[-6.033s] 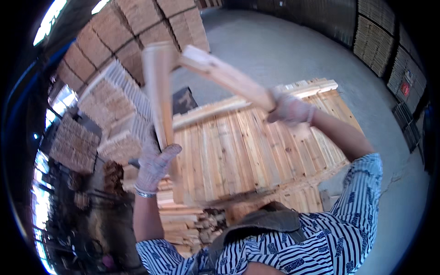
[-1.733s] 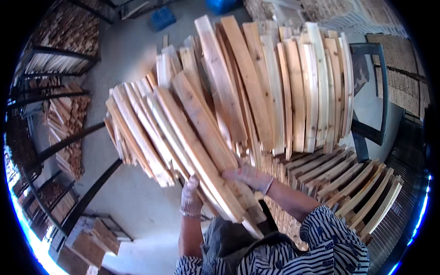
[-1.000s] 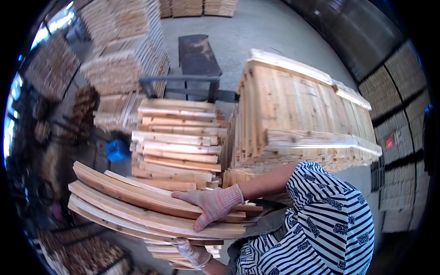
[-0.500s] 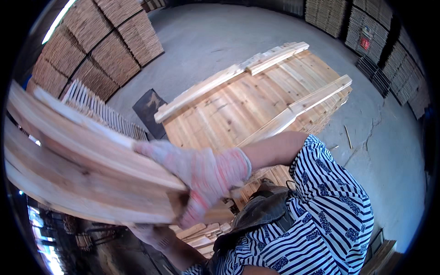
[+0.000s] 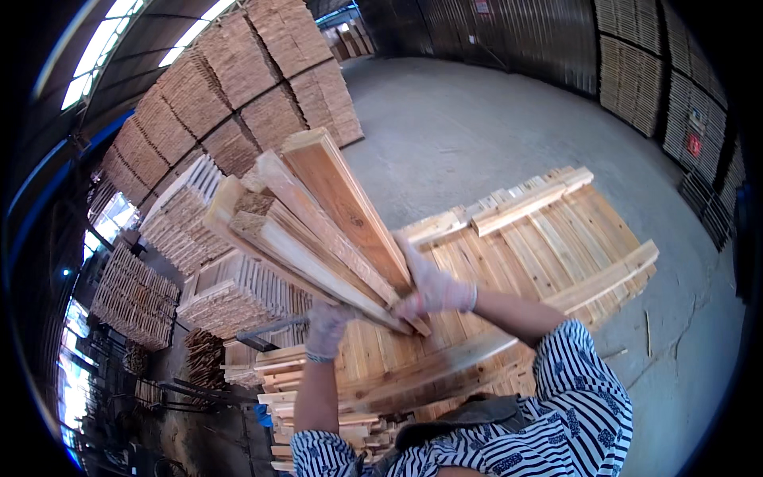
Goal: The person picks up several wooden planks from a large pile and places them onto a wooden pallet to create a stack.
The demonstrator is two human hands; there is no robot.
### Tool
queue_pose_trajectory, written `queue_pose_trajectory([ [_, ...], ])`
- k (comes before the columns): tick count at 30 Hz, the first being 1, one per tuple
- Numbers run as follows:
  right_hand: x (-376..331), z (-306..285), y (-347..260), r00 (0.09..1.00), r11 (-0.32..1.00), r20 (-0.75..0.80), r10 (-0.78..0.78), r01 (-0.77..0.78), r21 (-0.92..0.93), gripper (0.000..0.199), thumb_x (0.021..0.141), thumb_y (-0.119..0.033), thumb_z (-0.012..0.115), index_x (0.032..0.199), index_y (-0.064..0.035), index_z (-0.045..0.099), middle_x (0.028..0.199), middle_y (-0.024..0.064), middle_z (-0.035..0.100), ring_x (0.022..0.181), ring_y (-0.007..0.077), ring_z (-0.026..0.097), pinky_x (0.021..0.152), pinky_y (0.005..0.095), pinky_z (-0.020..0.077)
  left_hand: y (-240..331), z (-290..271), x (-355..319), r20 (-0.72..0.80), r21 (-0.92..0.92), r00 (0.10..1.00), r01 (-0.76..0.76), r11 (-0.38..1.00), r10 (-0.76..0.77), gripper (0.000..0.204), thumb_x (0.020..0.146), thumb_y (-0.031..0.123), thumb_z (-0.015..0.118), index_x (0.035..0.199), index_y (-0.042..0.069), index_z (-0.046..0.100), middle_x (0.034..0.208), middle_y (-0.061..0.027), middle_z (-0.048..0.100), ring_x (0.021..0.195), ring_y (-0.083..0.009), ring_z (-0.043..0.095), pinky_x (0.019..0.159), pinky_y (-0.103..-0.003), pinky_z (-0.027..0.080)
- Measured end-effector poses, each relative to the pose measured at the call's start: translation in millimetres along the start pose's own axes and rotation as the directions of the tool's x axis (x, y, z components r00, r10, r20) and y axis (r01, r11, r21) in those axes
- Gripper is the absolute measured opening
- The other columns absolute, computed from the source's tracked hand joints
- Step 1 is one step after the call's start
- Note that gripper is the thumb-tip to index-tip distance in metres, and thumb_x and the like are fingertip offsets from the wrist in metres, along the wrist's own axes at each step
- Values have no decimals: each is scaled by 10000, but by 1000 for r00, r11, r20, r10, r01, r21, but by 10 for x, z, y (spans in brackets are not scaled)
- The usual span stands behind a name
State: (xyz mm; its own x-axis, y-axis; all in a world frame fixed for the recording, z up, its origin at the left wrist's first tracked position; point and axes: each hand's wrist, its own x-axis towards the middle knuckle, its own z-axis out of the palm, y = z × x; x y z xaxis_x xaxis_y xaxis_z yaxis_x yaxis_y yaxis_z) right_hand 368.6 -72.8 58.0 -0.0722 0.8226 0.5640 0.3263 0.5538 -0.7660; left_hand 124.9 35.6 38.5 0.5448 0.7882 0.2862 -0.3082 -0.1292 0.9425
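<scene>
Timber slats (image 5: 318,230) being lifted as a bundle over a flat pallet deck of pale boards (image 5: 556,238) on a grey concrete floor (image 5: 477,119).

Gripping the bundle's near end: right gloved hand (image 5: 433,286) wrapping fingers closed over the top slats, left gloved hand (image 5: 326,330) curling shut beneath. Standing around the open floor: tall stacks of sawn wood (image 5: 262,87) on the left and far side, dark corrugated walls behind, daylight coming through roof panels (image 5: 103,56).

Small red sign (image 5: 693,144) – right wall – between stacked boards
</scene>
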Motion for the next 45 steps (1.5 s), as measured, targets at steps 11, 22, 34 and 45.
queue_pose_trajectory([
  [11, -9, -152, -152, 972, 987, -234, 17, 22, 161, 1010, 769, -426, 752, 1499, 70, 260, 1353, 261, 489, 1306, 342, 467, 1133, 400, 372, -169, 393, 425, 15, 86, 990, -141, 986, 140, 679, 970, 337, 658, 1486, 11, 360, 1312, -102, 579, 1194, -202, 596, 1014, -343, 515],
  [22, -334, 93, 29, 594, 524, 51, 803, -743, 415, 752, 899, -412, 661, 1384, 126, 458, 1195, 270, 651, 1075, 315, 682, 911, 376, 562, -382, 540, 222, -37, -44, 770, 636, 770, -637, 809, 945, 660, 564, 1448, 34, 473, 1322, -211, 611, 1172, -283, 655, 944, -435, 595],
  [34, -309, 158, 455, 492, 484, -24, 870, -844, 232, 435, 788, -261, 811, 1000, 107, 718, 857, 190, 732, 718, 250, 714, 695, 365, 590, -1025, -199, 133, -11, 675, 941, 256, 691, -338, 608, 985, 426, 632, 1403, 0, 516, 1145, -141, 692, 970, -253, 700, 795, -416, 614],
  [45, -753, -826, 359, 578, 391, -308, 756, -776, -496, 470, 815, -273, 717, 1081, 105, 637, 916, 219, 717, 905, 289, 733, 761, 390, 591, -1060, -987, -249, -482, 377, 782, 593, 712, -396, 479, 1007, 353, 601, 1349, 23, 540, 1232, -139, 634, 1040, -185, 650, 824, -339, 588],
])
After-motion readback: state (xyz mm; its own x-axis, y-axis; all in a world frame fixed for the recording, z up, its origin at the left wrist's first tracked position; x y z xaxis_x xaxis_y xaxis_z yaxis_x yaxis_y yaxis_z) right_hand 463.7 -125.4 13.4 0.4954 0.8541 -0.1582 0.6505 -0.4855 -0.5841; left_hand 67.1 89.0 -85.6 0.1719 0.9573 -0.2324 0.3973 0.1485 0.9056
